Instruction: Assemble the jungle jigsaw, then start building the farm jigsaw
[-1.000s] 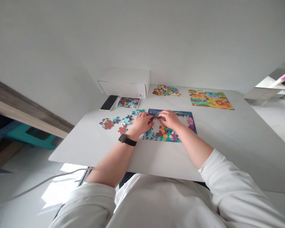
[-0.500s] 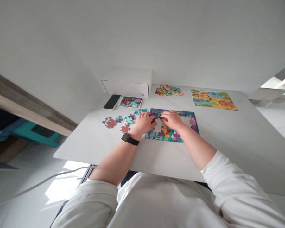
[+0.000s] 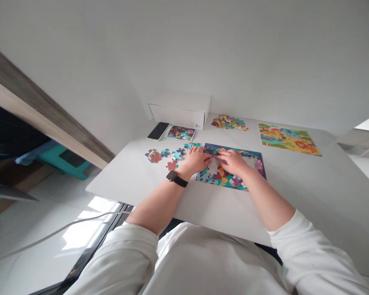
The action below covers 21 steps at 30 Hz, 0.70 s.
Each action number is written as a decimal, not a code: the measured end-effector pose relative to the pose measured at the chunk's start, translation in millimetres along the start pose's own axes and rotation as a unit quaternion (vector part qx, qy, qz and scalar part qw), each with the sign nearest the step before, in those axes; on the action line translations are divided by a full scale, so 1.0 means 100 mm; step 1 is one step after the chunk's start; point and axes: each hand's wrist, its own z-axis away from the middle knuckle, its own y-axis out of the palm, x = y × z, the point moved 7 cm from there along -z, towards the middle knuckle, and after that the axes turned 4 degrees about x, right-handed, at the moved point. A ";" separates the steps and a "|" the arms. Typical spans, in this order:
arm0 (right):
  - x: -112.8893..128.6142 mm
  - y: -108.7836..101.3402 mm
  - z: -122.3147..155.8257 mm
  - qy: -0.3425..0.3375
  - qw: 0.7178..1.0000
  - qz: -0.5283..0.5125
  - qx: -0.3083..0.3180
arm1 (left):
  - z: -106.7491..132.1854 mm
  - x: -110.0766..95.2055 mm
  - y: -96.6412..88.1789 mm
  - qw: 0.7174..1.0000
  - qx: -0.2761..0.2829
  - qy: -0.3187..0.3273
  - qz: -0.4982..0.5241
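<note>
One white table [image 3: 126, 176], pale wall [image 3: 240, 53]; part-filled puzzle [image 3: 223, 180] front-right of a white box [image 3: 177, 113].
Left hand [image 3: 198, 159], right hand [image 3: 235, 163]: half-curled, nearly meeting on the puzzle; cannot tell if either grips.

I see the puzzle [image 3: 223, 180] on the table [image 3: 135, 180], before the sitter, with the left hand [image 3: 197, 160] over its left part and the right hand [image 3: 233, 162] just beside, nearer its middle. Left of the puzzle lie loose pieces [image 3: 155, 157]. Behind those sit the phone [image 3: 158, 131] and, to its right, the card [image 3: 181, 133], both in front of the box [image 3: 176, 112]. The heap [image 3: 229, 122] lies right of the box, behind the puzzle; farther right, the second puzzle [image 3: 289, 138].
</note>
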 end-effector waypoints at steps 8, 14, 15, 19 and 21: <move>-0.02 -0.57 0.26 0.007 0.986 -0.065 -0.155 | 0.03 0.18 -0.40 0.992 -0.102 -0.013 0.080; -0.22 -0.89 0.83 0.058 0.969 -0.063 -0.231 | 0.10 0.62 -0.72 0.981 -0.150 -0.106 0.057; -0.28 -0.93 0.95 0.073 0.964 -0.058 -0.248 | 0.13 0.74 -0.76 0.978 -0.153 -0.134 0.047; -0.45 -1.00 1.34 0.121 0.950 -0.057 -0.282 | 0.38 1.40 -0.85 0.951 -0.127 -0.281 0.017; -0.51 -0.98 1.43 0.141 0.946 -0.075 -0.283 | 0.58 1.74 -0.90 0.930 -0.128 -0.343 0.018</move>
